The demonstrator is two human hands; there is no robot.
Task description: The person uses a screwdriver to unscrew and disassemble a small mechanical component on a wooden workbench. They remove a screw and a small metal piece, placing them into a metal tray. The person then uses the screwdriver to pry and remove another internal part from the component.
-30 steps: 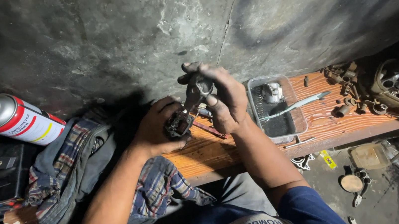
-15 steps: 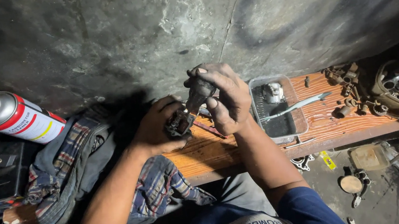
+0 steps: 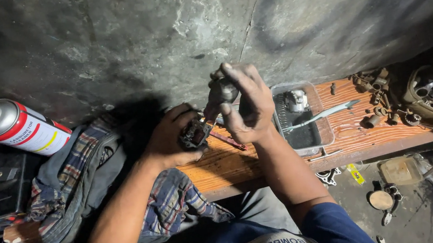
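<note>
Over the wooden bench (image 3: 221, 167), our left hand (image 3: 167, 140) grips a small dark engine part (image 3: 194, 135) while our right hand (image 3: 244, 102) closes on a grey piece (image 3: 219, 91) at its top. We judge it best to brace the part low and turn gently, above the bench beside the tray (image 3: 327, 139).

Both forearms are bare, no sleeves reaching them. The right hand (image 3: 244, 104) and the left hand (image 3: 170, 140) are smeared with dark grime — thickest on the fingertips (image 3: 226, 67) and knuckles. Below the right hand, the upper arm shows a short dark-blue sleeve (image 3: 337, 227). Lower still lie grey trousers (image 3: 259, 211) and a dark-blue shirt hem with a pale printed band — lettering upside down.
</note>
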